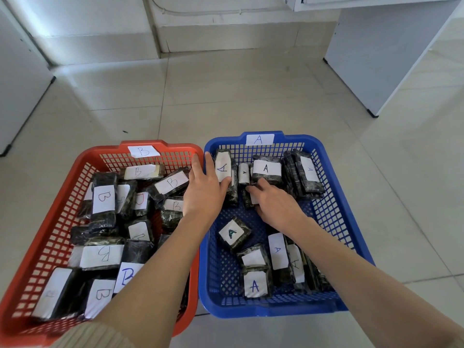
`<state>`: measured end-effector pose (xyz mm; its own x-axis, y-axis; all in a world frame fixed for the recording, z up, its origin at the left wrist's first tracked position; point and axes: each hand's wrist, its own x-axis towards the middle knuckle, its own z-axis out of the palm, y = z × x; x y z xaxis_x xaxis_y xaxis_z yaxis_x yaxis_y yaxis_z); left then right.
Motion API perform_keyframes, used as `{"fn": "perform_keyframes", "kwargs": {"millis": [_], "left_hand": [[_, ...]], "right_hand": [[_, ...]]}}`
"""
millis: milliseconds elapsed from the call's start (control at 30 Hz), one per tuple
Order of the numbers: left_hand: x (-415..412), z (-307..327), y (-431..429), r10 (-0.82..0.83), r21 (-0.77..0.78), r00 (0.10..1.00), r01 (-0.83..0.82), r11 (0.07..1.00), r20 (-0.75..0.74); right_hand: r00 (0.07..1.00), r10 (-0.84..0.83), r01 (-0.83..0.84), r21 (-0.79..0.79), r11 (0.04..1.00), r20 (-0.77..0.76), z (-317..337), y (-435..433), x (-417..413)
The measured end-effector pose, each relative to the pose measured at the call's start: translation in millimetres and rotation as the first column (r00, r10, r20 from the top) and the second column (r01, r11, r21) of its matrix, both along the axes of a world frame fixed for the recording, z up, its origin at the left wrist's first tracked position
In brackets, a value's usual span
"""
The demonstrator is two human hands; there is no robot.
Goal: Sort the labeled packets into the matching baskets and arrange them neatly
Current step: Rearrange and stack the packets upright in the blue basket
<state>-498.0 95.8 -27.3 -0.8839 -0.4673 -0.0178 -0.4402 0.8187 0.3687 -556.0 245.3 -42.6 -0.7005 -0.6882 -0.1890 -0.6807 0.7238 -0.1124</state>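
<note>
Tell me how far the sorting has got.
Sorting looks done: readable labels in the red basket say B, in the blue basket A. In hand: the left hand grips an upright A packet in the far row; the right hand touches its neighbours. Left: the B packets lie jumbled, and near A packets lie loose.

A pale tiled floor (226, 101) with thin grout lines carries two plastic mesh baskets side by side, their long walls touching or nearly so. The red basket (105, 149) sits to the left with a paper label marked B (143, 151) on its far rim. The blue basket (324, 151) sits to the right with a paper label marked A (259, 139). A small dark speck (125, 132) lies beyond the red basket. White cabinets stand at the left (20, 79) and the right (364, 59), and a raised ledge (226, 33) runs along the back.
</note>
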Motion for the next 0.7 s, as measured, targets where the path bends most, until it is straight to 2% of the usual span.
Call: {"fn": "perform_keyframes", "kwargs": {"millis": [267, 367, 433, 467, 533, 600, 700], "left_hand": [[-1, 0, 0, 0.003, 0.0, 1.0, -0.003, 1.0, 0.012], [-1, -1, 0, 0.006, -0.003, 1.0, -0.006, 1.0, 0.014], [-1, -1, 0, 0.006, -0.003, 1.0, -0.006, 1.0, 0.016], [-1, 0, -1, 0.004, 0.005, 1.0, -0.004, 1.0, 0.015], [-1, 1, -2, 0.002, 0.052, 1.0, -0.002, 0.999, 0.01], [1, 4, -4, 0.004, 0.14, 1.0, -0.003, 0.99, -0.002], [9, 11, -3, 0.021, 0.249, 1.0, -0.015, 0.968, -0.023]], "right_hand": [[0.998, -0.005, 0.004, -0.025, 1.0, -0.056, -3, -8, 2], [0.999, 0.004, -0.008, -0.12, 0.993, -0.034, 2, -4, 10], [0.998, 0.004, 0.013, -0.249, 0.968, 0.066, 8, 2, 22], [0.987, 0.004, 0.038, -0.264, 0.964, 0.159, 10, 4, 30], [0.955, 0.005, 0.032, -0.121, 0.992, 0.297, 11, 4, 45], [0.946, -0.007, 0.014, -0.018, 1.0, 0.324, 8, -3, 54], [0.885, -0.086, 0.124, -0.054, 0.991, 0.458, 12, -13, 57]]}}
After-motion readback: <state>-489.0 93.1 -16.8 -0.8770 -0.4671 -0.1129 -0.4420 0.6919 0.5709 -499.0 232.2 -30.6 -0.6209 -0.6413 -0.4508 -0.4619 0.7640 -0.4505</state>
